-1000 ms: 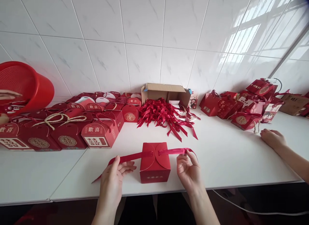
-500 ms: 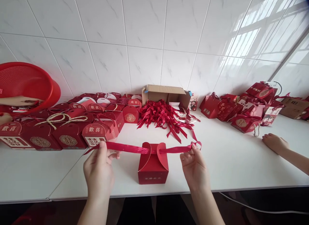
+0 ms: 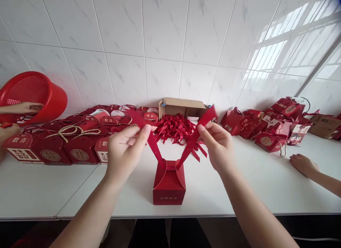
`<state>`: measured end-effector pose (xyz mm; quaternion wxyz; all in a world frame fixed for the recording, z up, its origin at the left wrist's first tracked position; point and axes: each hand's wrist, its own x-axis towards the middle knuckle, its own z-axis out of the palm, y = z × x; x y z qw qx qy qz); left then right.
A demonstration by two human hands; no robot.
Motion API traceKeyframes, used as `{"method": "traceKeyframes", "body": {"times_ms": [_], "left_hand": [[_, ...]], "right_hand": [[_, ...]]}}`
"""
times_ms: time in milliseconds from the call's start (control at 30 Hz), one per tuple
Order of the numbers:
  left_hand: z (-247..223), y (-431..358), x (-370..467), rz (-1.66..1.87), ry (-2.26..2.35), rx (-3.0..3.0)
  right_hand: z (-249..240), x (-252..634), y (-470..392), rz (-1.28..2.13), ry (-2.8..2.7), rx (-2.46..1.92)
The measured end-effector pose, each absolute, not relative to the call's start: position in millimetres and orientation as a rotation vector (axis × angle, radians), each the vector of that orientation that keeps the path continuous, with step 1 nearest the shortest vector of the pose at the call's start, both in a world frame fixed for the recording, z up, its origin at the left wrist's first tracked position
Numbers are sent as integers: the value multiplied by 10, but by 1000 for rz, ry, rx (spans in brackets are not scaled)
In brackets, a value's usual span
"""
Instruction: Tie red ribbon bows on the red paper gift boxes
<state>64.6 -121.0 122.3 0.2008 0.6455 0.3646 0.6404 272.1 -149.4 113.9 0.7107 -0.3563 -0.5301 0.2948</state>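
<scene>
A small red gift box [image 3: 169,196] stands upright on the white table in front of me, its curved top flaps folded together. A red ribbon [image 3: 189,151] passes through the top of the box, and its two ends rise in a V. My left hand [image 3: 126,152] pinches one end between thumb and fingers, up and left of the box. The other end is pinched in my right hand [image 3: 218,145], up and right of it. Behind the box lies a heap of loose red ribbons [image 3: 174,129], spilling from a cardboard box [image 3: 183,103].
Rows of red gift boxes [image 3: 80,155] fill the left side. A red plastic basket [image 3: 57,100] tilts at far left, with another person's hand [image 3: 25,107] in it. More tied boxes [image 3: 269,139] are piled at right, near another person's resting hand [image 3: 303,165].
Both my hands have risen and come closer together, swinging the ribbon ends from nearly level to steep. The gift box stays in place on the table.
</scene>
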Motion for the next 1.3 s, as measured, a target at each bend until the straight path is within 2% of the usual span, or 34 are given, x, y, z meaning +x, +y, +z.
{"method": "traceKeyframes", "body": {"times_ms": [200, 633, 800, 967, 1300], "left_hand": [[1344, -1205, 787, 1815, 898, 1756], [1398, -1193, 899, 1718, 758, 1673], [1418, -1184, 985, 1603, 663, 1609], [1475, -1178, 970, 1391, 697, 1852], [1536, -1149, 896, 1257, 764, 2018]], "right_hand": [[1299, 2624, -1433, 739, -1264, -780], [1267, 2625, -1439, 742, -1177, -754], [1361, 2543, -1350, 882, -1216, -737], [1448, 2521, -1314, 963, -1385, -700], [1366, 2565, -1368, 780, -1630, -613]]}}
